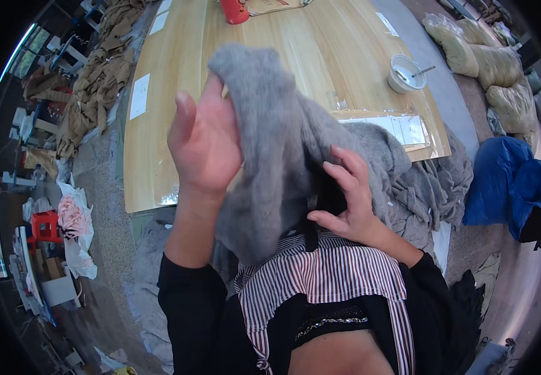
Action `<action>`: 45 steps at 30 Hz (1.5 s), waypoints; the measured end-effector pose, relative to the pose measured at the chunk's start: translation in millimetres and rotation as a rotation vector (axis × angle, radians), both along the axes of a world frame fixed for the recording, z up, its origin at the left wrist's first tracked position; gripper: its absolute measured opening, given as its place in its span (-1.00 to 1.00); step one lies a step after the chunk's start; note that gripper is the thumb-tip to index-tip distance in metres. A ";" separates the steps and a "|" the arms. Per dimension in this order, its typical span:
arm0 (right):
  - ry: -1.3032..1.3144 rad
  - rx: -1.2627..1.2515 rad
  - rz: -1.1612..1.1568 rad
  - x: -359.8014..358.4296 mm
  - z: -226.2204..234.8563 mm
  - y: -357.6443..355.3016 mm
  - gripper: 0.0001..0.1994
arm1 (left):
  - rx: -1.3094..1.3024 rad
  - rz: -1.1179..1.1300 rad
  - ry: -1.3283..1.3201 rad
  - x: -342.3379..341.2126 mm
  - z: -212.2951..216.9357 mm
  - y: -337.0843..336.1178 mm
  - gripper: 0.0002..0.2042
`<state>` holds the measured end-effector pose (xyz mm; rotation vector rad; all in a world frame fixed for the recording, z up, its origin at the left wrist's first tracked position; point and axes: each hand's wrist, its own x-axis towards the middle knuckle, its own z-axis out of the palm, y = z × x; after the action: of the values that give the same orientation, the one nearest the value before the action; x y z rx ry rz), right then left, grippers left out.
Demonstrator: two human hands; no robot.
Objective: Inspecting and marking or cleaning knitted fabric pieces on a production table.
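Observation:
A soft grey knitted garment [264, 125] hangs in front of me, its raised end blurred by motion. My left hand [205, 140] is up on its left side, palm showing and thumb spread away. The cloth drapes over the left fingers, whose tips are hidden behind it. On the other side, my right hand [348, 200] has its fingers apart and slightly curled beside a dark fold; I see nothing gripped in them. More of the grey knit spreads over the table's near right edge, next to my right hand.
The wooden table [176, 94] carries a red container [235, 11], a white bowl with a utensil [406, 74] and paper sheets under clear film. Grey knits [436, 181] pile at its right corner. Blue bag [505, 181] and stuffed sacks [483, 62] stand right; brown garments [95, 81] lie left.

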<state>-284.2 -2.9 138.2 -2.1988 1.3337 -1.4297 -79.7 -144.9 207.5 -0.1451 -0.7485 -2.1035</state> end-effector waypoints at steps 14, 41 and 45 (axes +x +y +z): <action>0.170 0.491 -0.162 -19.0 -102.1 -153.9 -0.90 | 0.257 0.623 -0.261 35.5 -33.5 -234.8 -0.53; 0.673 0.389 -0.371 -113.8 -51.5 -176.3 -0.74 | -0.657 0.927 -1.895 111.9 -158.6 -159.7 -0.90; 0.220 0.302 -0.149 -73.6 -65.0 -154.7 -0.71 | -0.234 0.823 -1.698 108.1 -152.0 -138.3 -0.91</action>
<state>-357.8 -157.6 73.1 -2.1373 1.6919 -0.9692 28.4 -283.2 55.5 1.6838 -1.5648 -0.9164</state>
